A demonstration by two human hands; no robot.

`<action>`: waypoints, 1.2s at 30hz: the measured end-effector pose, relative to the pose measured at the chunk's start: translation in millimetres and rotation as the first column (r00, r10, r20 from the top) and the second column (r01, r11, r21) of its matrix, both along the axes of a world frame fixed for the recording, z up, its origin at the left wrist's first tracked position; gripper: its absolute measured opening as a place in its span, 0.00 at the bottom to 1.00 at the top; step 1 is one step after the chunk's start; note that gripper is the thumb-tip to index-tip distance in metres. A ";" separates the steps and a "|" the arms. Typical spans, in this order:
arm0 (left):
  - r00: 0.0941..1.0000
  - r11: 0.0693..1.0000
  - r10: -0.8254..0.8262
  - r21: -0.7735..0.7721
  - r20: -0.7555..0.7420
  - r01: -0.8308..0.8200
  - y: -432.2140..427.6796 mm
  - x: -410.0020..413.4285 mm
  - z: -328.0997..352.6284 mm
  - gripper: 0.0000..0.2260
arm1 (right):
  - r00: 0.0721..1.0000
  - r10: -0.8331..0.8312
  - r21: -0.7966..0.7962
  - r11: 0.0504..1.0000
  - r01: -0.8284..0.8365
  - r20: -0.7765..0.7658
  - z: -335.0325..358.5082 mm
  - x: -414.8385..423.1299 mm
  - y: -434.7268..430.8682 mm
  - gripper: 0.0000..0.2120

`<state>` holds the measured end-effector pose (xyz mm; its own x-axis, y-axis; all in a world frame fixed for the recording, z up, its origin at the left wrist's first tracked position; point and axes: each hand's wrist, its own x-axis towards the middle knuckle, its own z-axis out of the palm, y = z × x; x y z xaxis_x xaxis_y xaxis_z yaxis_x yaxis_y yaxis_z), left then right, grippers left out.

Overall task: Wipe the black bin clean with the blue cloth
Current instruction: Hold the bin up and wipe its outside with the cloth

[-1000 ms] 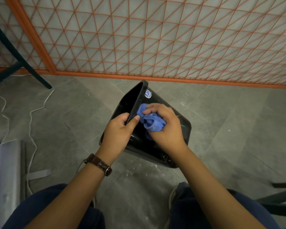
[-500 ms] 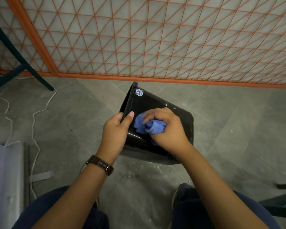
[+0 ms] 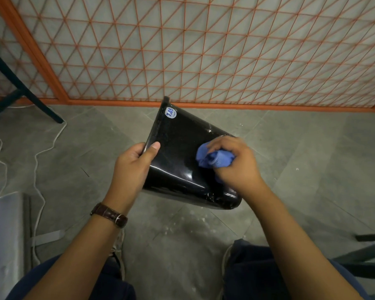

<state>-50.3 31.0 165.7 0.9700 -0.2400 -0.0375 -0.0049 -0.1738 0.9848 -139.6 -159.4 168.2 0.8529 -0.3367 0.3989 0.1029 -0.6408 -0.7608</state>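
Note:
The glossy black bin (image 3: 178,152) is held on its side above the floor, its rim to the left and its base to the lower right. A round white sticker with blue print sits near the rim. My left hand (image 3: 134,167) grips the rim, thumb on the outer wall and fingers curled inside. My right hand (image 3: 236,163) grips the bunched blue cloth (image 3: 214,159) and presses it against the bin's outer side, near the base. The bin's inside is hidden.
Grey tiled floor (image 3: 301,148) with white specks lies below. An orange-framed lattice panel (image 3: 204,50) stands behind. A dark furniture leg (image 3: 30,98) and white cables (image 3: 39,148) are at left, a grey metal object (image 3: 4,245) at lower left, dark bars (image 3: 370,250) at lower right.
The bin has turned so its opening faces away left and more outer wall shows. My right hand slid the cloth from near the rim along the side toward the base.

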 end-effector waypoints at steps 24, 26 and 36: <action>0.997 0.993 -0.065 -0.097 0.028 0.068 3.3 -0.8 2.5 0.19 | 0.992 -0.128 0.144 0.982 0.124 0.020 1.0 1.0 -7.1 0.16; 1.000 0.997 -0.007 -0.083 0.029 0.010 5.4 -0.4 3.2 0.19 | 0.999 -0.034 0.080 0.996 0.033 0.013 0.1 2.5 -2.7 0.15; 0.992 0.990 -0.123 -0.069 0.021 0.124 6.2 -0.7 7.9 0.10 | 0.950 -0.306 0.252 0.917 0.310 -0.057 2.1 1.6 -15.2 0.13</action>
